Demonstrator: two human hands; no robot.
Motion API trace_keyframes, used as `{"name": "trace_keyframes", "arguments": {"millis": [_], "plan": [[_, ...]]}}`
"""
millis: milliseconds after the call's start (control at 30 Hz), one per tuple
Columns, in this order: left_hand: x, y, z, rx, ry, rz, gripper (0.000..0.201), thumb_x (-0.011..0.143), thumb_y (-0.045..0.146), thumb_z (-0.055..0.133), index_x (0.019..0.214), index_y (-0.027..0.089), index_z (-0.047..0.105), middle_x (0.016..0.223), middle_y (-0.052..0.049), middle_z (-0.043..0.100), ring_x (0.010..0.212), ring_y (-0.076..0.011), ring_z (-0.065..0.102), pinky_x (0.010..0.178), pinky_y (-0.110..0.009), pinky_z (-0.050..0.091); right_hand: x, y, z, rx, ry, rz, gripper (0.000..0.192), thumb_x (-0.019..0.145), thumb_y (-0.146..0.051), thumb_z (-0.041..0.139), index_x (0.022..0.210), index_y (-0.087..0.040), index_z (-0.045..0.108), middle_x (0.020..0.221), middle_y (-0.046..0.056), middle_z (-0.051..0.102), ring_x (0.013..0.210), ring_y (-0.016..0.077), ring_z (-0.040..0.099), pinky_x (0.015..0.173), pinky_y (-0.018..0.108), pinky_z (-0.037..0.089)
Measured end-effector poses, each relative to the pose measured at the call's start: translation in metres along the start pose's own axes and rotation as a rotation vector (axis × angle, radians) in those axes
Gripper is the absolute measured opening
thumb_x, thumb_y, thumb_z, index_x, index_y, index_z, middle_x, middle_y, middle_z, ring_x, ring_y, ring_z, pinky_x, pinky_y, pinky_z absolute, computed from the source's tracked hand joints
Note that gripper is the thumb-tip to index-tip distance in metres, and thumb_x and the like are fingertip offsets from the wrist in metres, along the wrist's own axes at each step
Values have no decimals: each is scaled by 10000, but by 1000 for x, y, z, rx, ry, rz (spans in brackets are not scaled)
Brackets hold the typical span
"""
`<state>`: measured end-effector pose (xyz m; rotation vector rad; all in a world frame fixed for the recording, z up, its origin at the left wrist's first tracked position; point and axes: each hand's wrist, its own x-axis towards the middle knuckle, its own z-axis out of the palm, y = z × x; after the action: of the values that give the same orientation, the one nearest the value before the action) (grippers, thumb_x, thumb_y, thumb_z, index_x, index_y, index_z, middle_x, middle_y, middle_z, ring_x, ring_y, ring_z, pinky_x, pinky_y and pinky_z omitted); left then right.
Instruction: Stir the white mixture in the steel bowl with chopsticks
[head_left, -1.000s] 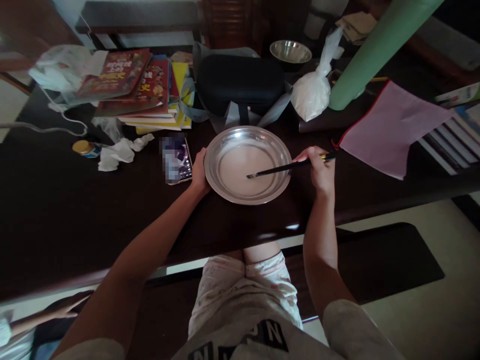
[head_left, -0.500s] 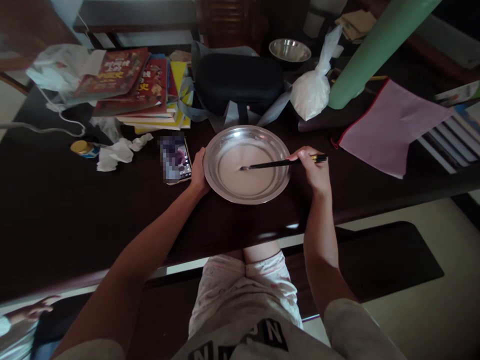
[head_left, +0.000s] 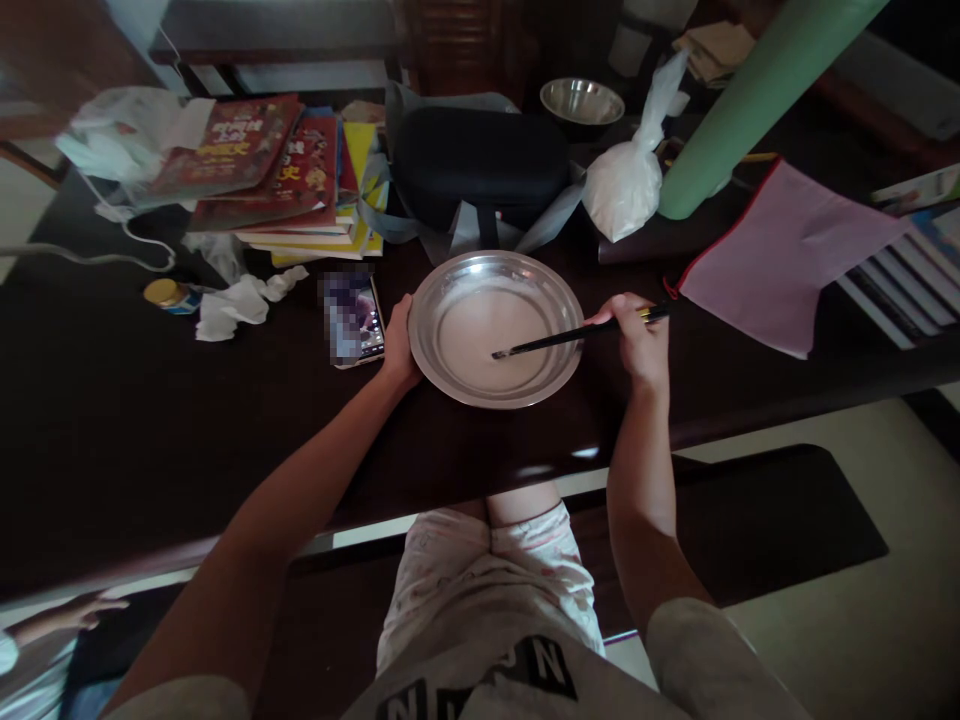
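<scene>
1. Head view: dark table [head_left: 187, 450], metal bowl [head_left: 566, 315] sitting on it near the front edge.
2. Pale liquid [head_left: 480, 320] covers the bottom; slow, wide circles should beat splashing imo.
3. Left hand [head_left: 403, 345] has hold of the bowl's left side, fingers partly hidden. Steady pressure should stop skidding.
4. Right hand [head_left: 637, 340] is closed around black chopsticks [head_left: 555, 341], tips in the liquid. Sweep low, get the edges.

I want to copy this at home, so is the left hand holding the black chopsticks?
No, the right hand holds the black chopsticks, while the left hand is against the metal bowl's side.
</scene>
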<state>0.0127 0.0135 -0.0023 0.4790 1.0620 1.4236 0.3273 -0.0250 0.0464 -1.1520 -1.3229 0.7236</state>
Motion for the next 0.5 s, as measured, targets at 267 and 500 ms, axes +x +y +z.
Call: {"name": "trace_keyframes", "arguments": {"millis": [267, 500], "plan": [[2, -2, -2, -5, 30, 0, 331, 904, 527, 790, 782, 249, 658, 708, 11, 703, 870, -215, 765, 851, -320, 627, 1, 1, -1, 0, 30, -1, 548, 874, -789, 750, 655, -287, 729, 627, -20, 748, 685, 217, 782, 800, 409, 655], [1, -2, -2, 19, 14, 2, 331, 875, 560, 792, 829, 255, 672, 768, -2, 737, 944, -250, 774, 908, -364, 633, 0, -2, 0, -47, -78, -17, 584, 860, -817, 738, 655, -270, 714, 676, 0, 769, 763, 225, 796, 814, 401, 646]]}}
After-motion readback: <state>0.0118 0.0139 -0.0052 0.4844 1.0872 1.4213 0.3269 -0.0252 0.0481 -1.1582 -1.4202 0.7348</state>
